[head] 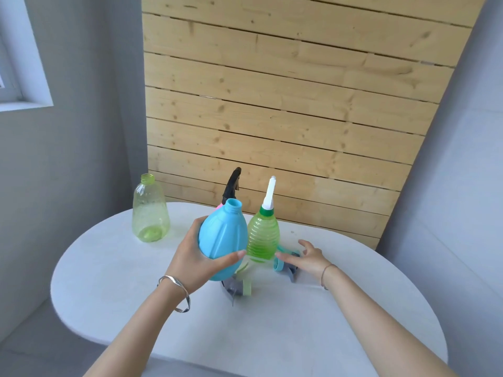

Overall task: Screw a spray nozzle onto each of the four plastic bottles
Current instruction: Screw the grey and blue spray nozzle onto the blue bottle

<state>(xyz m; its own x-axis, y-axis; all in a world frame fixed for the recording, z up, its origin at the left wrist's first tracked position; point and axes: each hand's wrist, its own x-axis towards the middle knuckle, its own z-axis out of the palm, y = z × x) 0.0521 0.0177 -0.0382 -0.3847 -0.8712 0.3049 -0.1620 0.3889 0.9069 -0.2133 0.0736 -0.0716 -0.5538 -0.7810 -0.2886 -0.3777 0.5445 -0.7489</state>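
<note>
Your left hand (196, 257) has its fingers and thumb wrapped round the belly of the blue bottle (223, 240). It's a firm grip, with the bottle tipped and its open neck pointing up and away from you. Your right hand (307, 257) is spread loosely over the teal-collared nozzle (279, 265) lying on the table (136, 281). The thumb is right at the collar, the fingers arch over the grey trigger, and nothing is clamped yet.

Close on that collar, not the trigger, so you can spin it cleanly. Bring the blue bottle's neck upright, feed the dip tube in first if there is one, seat the collar flat, then turn. Starting it tilted would likely cross the thread.

The blue bottle sits just left of the right hand, with the ribbed green bottle (262, 238) between them and close enough to knock. That one already carries a white nozzle (270, 194). A second loose nozzle, green-collared (243, 288), lies near you under the blue bottle. Behind it a black nozzle (231, 183) pokes up. At far left the clear bottle (149, 213) stands uncapped.
</note>
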